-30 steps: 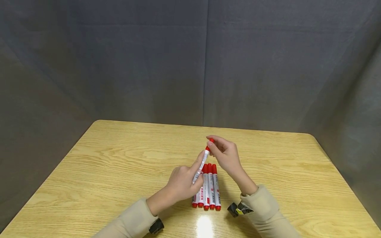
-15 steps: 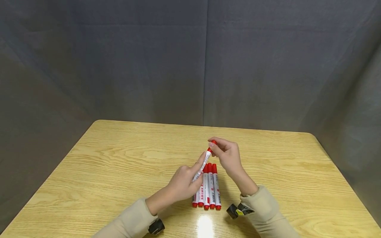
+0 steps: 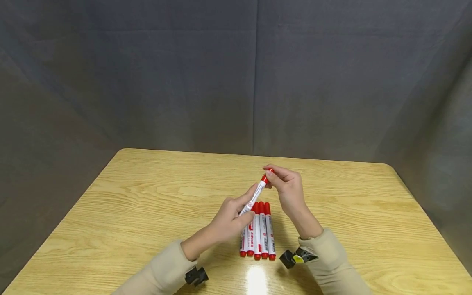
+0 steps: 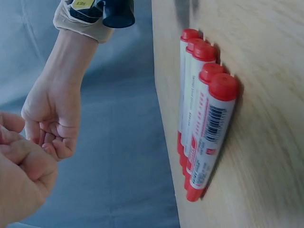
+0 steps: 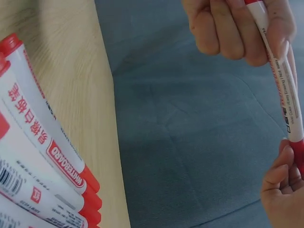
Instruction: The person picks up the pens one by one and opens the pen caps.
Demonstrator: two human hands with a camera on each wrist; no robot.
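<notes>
A white whiteboard marker (image 3: 257, 194) with a red cap is held up slantwise over the table, its capped end pointing away and to the right. My left hand (image 3: 230, 217) grips its barrel, the index finger stretched along it. At the far end, my right hand (image 3: 289, 188) pinches the red cap (image 5: 297, 154) between thumb and fingers. The cap sits on the barrel in the right wrist view. Beneath the held marker, several matching markers (image 3: 262, 231) lie side by side in a row, caps pointing away. In the left wrist view the fingers hide the held marker.
The wood-grain table (image 3: 147, 196) carries the row of markers near its front middle. A dark grey curtain (image 3: 184, 82) hangs behind and at both sides. A black wrist camera (image 3: 287, 259) sits under each sleeve, close to the tabletop.
Both hands have shifted slightly to the right and away with the marker between them. The right hand keeps its pinch on the cap. The row of markers lies as before.
</notes>
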